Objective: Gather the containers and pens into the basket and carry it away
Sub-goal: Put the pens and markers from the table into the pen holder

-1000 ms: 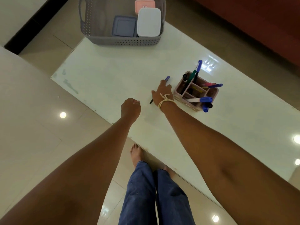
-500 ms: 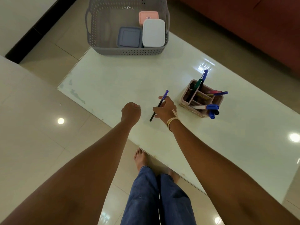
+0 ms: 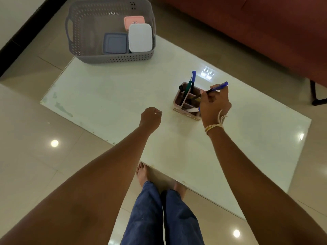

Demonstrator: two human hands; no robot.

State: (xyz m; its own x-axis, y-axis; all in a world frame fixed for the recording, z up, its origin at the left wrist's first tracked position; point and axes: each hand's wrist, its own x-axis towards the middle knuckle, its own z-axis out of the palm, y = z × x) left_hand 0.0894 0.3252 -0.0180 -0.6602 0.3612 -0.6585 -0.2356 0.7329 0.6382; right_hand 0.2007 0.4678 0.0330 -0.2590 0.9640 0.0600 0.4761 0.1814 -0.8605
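Observation:
My right hand [image 3: 213,105] pinches a blue pen [image 3: 218,87] and holds it slanted, tip down, over the pink pen holder [image 3: 182,100] on the white table [image 3: 123,96]. Several pens stand in the holder, and my hand hides its right side. My left hand [image 3: 151,116] hovers over the table as a fist with nothing in it. At the table's far left end stands a grey perforated basket [image 3: 113,58]. Inside it lie a white container [image 3: 140,37], a blue-grey one [image 3: 115,43] and a pink one [image 3: 134,20].
A red-brown sofa [image 3: 265,29] runs along the far side of the table, with a dark leg at the right. Glossy tiled floor [image 3: 35,156] surrounds the table. My bare feet and jeans [image 3: 159,214] stand at the table's near edge.
My right hand lifted the blue pen off the table and carried it right to the pen holder. My left fist stayed where it was. The view shifted, showing more of the basket.

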